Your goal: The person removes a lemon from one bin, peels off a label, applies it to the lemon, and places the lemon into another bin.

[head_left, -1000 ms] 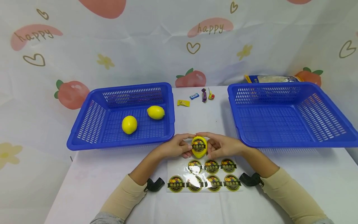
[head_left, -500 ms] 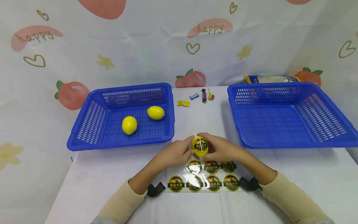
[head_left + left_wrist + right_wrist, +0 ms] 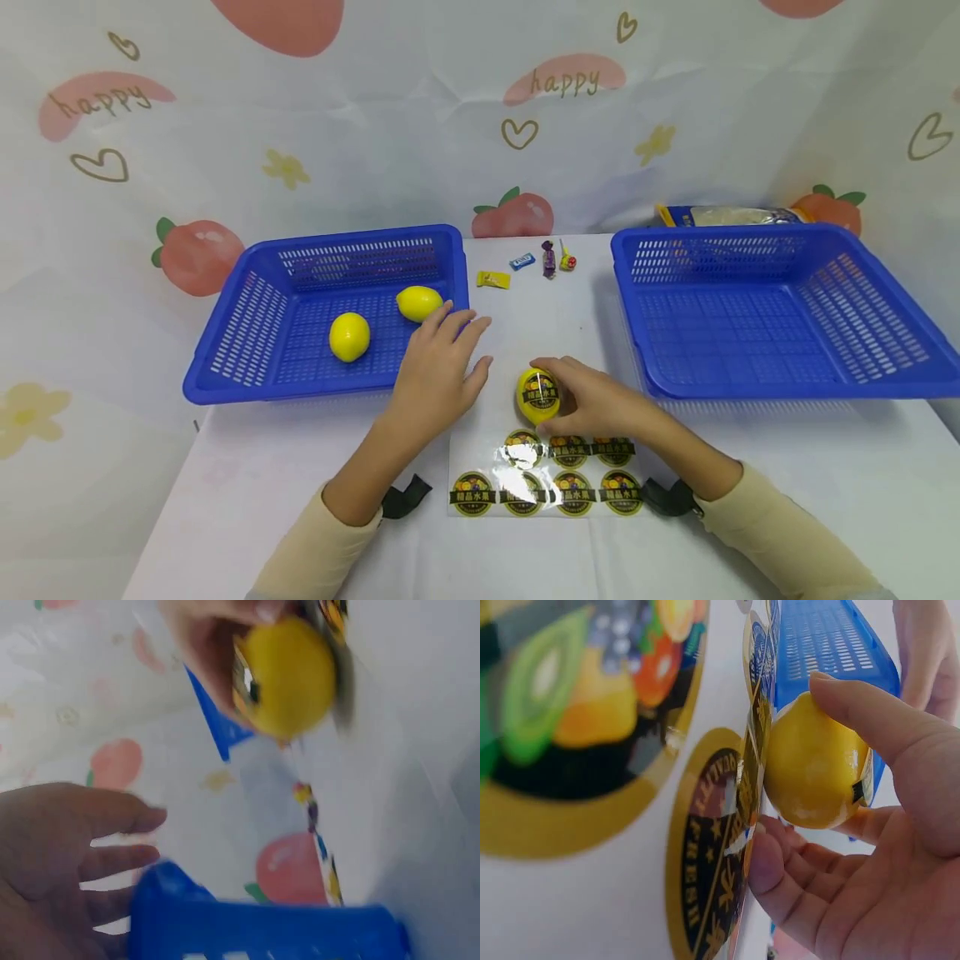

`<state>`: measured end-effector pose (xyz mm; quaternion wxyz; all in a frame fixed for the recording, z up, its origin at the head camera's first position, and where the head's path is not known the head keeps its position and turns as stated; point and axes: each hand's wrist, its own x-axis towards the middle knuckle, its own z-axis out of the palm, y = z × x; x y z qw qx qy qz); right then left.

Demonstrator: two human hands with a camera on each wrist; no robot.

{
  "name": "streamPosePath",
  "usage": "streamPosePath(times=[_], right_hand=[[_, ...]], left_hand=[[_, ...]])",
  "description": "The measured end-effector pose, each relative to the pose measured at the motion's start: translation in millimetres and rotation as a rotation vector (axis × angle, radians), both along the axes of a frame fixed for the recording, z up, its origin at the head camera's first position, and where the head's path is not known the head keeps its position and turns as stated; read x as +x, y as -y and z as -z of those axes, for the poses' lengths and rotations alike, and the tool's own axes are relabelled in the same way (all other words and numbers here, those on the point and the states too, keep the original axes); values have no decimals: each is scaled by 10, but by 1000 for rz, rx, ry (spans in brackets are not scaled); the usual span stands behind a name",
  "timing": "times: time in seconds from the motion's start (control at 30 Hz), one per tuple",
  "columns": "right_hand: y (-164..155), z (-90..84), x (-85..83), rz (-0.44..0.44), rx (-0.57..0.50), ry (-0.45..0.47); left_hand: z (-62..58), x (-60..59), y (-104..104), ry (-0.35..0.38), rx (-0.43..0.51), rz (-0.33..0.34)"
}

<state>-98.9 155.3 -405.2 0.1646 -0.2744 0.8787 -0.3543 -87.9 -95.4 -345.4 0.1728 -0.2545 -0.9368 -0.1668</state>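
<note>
Head view: right hand (image 3: 600, 404) fingers clamped on stickered lemon (image 3: 537, 395) above sticker sheet (image 3: 547, 471); left hand (image 3: 435, 367) fingers spread, over left basket (image 3: 225, 367) rim near two unlabelled lemons (image 3: 348, 336). Right basket (image 3: 750, 383) holds nothing yet. One labelled, two left.
Left wrist view: fingers (image 3: 112, 825) apart, nothing held.
Right wrist view: thumb, fingers (image 3: 795, 877) wrap lemon (image 3: 810, 769).

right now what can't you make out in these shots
- Candies, head view: too small to read the wrappers.
- Bag, head view: mostly hidden behind the right basket.
- Held lemon, left wrist view: blurred, sticker unreadable.
- Sticker sheet, right wrist view: too close, out of focus, cut off by the edges.
- Left hand: open above the left basket rim; contact unclear.
</note>
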Motion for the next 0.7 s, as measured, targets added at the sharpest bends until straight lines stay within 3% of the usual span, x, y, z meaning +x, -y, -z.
streamPosePath(times=[0.13,0.23,0.7], right_hand=[[13,-3,30,9,34,-30],[34,-14,41,14,61,-53],[112,-135,98,3,98,-133]], left_hand=[[29,-70,60,165,-72,-90],[47,-98,68,237,-86,-117],[125,-126,35,290,-123,-199]])
